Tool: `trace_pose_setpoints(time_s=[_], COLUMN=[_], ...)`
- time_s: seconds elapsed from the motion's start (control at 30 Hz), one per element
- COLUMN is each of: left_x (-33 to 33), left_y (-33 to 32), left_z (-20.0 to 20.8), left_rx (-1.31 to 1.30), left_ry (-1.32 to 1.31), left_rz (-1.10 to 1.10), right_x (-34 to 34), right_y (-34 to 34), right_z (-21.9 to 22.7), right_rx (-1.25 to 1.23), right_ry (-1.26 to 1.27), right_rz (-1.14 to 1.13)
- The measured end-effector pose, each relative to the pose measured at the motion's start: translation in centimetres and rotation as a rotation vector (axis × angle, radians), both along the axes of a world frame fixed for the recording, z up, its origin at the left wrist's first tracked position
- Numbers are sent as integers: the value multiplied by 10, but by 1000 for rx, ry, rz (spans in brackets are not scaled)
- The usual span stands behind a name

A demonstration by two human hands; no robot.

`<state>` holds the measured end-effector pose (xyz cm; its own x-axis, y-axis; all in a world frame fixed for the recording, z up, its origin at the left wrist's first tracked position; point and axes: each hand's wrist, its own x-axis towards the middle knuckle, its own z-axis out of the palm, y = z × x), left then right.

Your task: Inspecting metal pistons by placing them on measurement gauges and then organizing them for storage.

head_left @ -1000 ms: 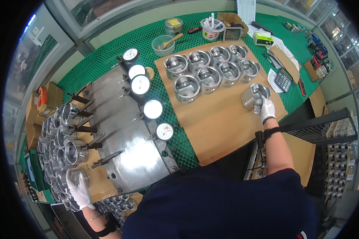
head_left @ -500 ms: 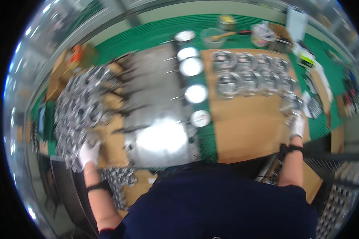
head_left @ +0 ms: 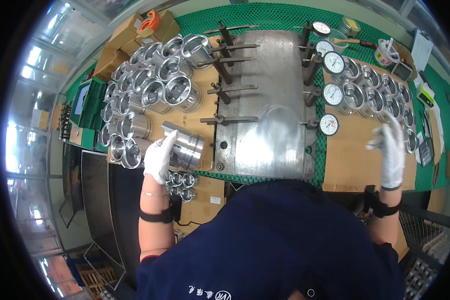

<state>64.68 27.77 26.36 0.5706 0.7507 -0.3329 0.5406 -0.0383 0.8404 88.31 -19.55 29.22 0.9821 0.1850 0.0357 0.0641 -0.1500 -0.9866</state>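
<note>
A piston [head_left: 187, 146] is gripped by the curled left hand [head_left: 158, 159], axis sideways, grooved end rightward; the right hand [head_left: 393, 150] is empty, half-open.

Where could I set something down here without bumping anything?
Right cardboard, below the piston rows and left of the right hand; also the upper metal plate, between the metal arms and dial gauges. Left cardboard is crowded with pistons.

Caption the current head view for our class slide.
Gloved left hand holds a tilted metal piston; gloved right hand over cardboard.
</note>
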Motion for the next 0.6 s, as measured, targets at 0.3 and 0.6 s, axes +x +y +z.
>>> trace_pose_setpoints(time_s=[0.3, 0.6], left_x=[34, 66], left_y=[-109, -103], left_z=[41, 37], left_rx=[842, 766], left_ry=[-544, -30], left_rz=[-895, -899], right_x=[-84, -58], right_y=[147, 157], right_z=[-3, 7], right_rx=[98, -519], right_ry=[-211, -578], right_rz=[738, 565])
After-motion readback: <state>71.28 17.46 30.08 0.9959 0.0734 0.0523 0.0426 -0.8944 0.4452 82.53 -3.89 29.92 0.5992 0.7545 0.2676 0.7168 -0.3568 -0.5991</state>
